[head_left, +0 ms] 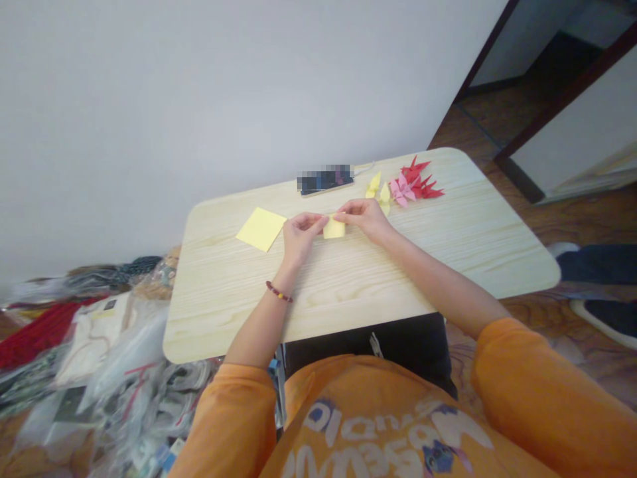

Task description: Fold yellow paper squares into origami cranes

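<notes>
A small piece of folded yellow paper (334,229) is held between my two hands over the middle of the table. My left hand (302,234) pinches its upper left corner between thumb and fingers. At the upper right corner, my right hand (365,217) pinches the same paper. Left of my left hand lies a flat yellow paper square (261,229). Just beyond my right hand are yellow folded paper pieces (374,185), partly hidden by that hand. Beside them sit a pink paper flower (402,190) and red folded paper pieces (426,188).
A phone (326,181) lies at the back edge of the wooden table (223,292), near the wall. Bags and clothes (114,345) are piled on the floor at left. Another person's leg and shoes (604,318) are at right, near a doorway.
</notes>
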Motion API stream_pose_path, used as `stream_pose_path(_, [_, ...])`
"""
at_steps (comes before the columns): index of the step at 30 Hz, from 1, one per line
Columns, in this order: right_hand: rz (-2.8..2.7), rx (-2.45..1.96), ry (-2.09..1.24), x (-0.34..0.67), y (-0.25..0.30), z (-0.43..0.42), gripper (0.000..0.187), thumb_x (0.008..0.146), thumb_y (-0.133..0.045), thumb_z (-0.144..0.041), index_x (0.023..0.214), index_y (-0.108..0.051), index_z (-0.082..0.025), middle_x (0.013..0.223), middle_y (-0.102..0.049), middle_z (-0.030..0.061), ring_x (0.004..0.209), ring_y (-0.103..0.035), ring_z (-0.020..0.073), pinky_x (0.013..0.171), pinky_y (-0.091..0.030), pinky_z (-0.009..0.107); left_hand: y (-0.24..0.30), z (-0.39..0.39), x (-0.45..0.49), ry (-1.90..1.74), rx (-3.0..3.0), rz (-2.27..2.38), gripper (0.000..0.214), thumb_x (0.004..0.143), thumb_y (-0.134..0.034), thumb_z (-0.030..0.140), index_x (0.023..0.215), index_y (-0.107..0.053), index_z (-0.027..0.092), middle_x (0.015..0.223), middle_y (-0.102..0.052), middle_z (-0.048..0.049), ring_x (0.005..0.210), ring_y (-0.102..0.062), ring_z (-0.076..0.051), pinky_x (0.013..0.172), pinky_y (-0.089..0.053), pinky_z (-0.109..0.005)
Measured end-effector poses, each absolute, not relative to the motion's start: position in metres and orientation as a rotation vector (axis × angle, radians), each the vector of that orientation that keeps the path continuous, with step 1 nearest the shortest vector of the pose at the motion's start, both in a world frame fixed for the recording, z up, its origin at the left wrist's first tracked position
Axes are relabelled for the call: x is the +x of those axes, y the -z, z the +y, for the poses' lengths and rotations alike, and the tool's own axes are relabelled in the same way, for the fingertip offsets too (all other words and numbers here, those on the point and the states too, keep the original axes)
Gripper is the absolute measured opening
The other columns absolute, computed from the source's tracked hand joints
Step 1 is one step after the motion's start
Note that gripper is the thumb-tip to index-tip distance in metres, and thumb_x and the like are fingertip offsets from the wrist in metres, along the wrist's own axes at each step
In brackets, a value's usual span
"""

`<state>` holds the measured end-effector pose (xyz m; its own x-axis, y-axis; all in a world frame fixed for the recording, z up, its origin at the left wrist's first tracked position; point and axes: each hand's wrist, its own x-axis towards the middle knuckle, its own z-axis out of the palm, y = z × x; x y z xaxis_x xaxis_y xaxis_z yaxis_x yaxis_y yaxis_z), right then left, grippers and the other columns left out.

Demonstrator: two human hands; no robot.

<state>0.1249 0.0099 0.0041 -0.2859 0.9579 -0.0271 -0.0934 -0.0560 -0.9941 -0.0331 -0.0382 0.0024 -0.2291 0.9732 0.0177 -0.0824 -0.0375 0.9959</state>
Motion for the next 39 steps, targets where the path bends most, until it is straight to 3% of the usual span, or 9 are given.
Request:
stream_pose_path(7, [-1.167, -0.944, -1.688, 0.122, -0.002, 0.010, 0.038, 0.050, -0.083, -0.046, 0.068, -0.066, -0.017, 0.069, -0.065, 0.0010, 0.067, -0.058, 0.0126, 0.067, -0.047, 0.027, -0.005, -0.038, -0.031, -1.457, 0.764, 1.169, 0.028, 0.051, -0.083, 0.035, 0.065, -0.067, 0.016, 0.070, -0.068, -0.0010, 0.065, -0.062, -0.012, 0.063, -0.050, -0.025])
stream_pose_path(16, [-1.526, -0.979, -1.408, 0.121, -0.002, 0.006, 0.044, 0.074, -0.061, -0.059, 0.062, -0.041, -0.022, 0.050, -0.039, -0.0061, 0.048, -0.035, 0.0092, 0.049, -0.026, 0.025, -0.005, -0.039, -0.026, -1.477, 0.728, 1.198, 0.028, 0.049, -0.083, 0.035, 0.063, -0.067, 0.017, 0.068, -0.068, -0.0007, 0.064, -0.062, -0.012, 0.064, -0.049, -0.025])
stream_pose_path(21, [-1.742, -1.083, -1.069, 0.119, -0.005, 0.003, 0.037, 0.087, -0.048, -0.047, 0.062, -0.036, -0.022, 0.055, -0.037, -0.0041, 0.055, -0.036, 0.0114, 0.054, -0.025, 0.027, -0.004, -0.039, -0.024, -1.486, 0.647, 1.159, 0.027, 0.047, -0.084, 0.031, 0.062, -0.067, 0.016, 0.064, -0.067, 0.0001, 0.060, -0.060, -0.010, 0.062, -0.049, -0.024])
stream_pose_path(26, [-1.880, -1.186, -0.904, 0.121, -0.007, 0.004, 0.043, 0.089, -0.046, -0.044, 0.055, -0.036, -0.021, 0.051, -0.036, -0.0030, 0.056, -0.036, 0.0115, 0.056, -0.022, 0.028, -0.002, -0.038, -0.023, -1.471, 0.599, 1.176, 0.027, 0.049, -0.084, 0.030, 0.064, -0.066, 0.016, 0.066, -0.067, -0.0006, 0.062, -0.061, -0.011, 0.065, -0.050, -0.025])
stream_pose_path(33, [-1.803, -1.062, -1.140, 0.118, -0.002, 0.002, 0.044, 0.088, -0.042, -0.057, 0.063, -0.044, -0.021, 0.052, -0.044, -0.0039, 0.052, -0.041, 0.0109, 0.054, -0.028, 0.026, 0.003, -0.036, -0.023, -1.569, 0.597, 1.214, 0.031, 0.051, -0.083, 0.035, 0.069, -0.066, 0.016, 0.072, -0.069, -0.0016, 0.072, -0.064, -0.014, 0.069, -0.050, -0.026])
stream_pose_path(39, [-1.797, -1.132, -1.023, 0.120, -0.005, 0.000, 0.057, 0.086, -0.044, -0.061, 0.047, -0.039, -0.020, 0.043, -0.036, -0.0029, 0.048, -0.036, 0.0101, 0.052, -0.024, 0.028, 0.002, -0.036, -0.022, -1.559, 0.573, 1.167, 0.031, 0.052, -0.083, 0.034, 0.071, -0.067, 0.015, 0.074, -0.069, -0.0022, 0.071, -0.064, -0.012, 0.070, -0.050, -0.026])
